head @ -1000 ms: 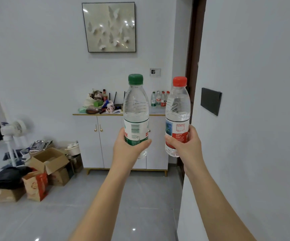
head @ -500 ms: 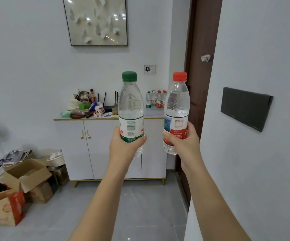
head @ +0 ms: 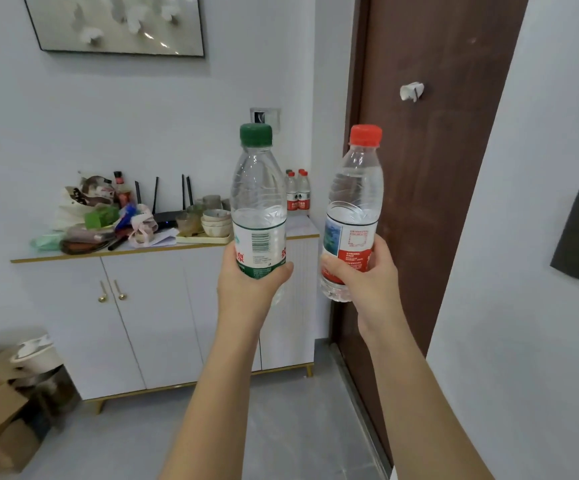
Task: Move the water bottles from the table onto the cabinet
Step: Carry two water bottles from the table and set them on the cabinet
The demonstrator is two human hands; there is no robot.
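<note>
White-walled hallway with a grey tile floor; a white cabinet (head: 163, 323) with gold trim is seen at about 10 o'clock from the hands, and a brown door (head: 437, 168) at 1 o'clock. Two water bottles are carried in the air, well apart from the cabinet top; no table is in view. The green-capped bottle (head: 259, 209) is gripped by the left hand (head: 250, 289), fingers wrapped round the label band on the lower half. The red-capped bottle (head: 354, 209) is gripped the same way by the right hand (head: 367, 285). Both are kept cap-up, the red one tilted slightly toward 1 o'clock. The low grip is judged to let the bases be set down flat without regrasping, and one bottle per hand is judged to halve the trips. The 9 o'clock side of the cabinet top is taken up by bags, a router (head: 168, 216) and stacked bowls (head: 216, 221). The placed bottles (head: 297, 195) are therefore grouped at the 3 o'clock end by the wall, where bare top is left. Step judged: transport, approach not yet finished. A set-down beside that group is expected next. Risk: the standing bottles could be knocked over.
</note>
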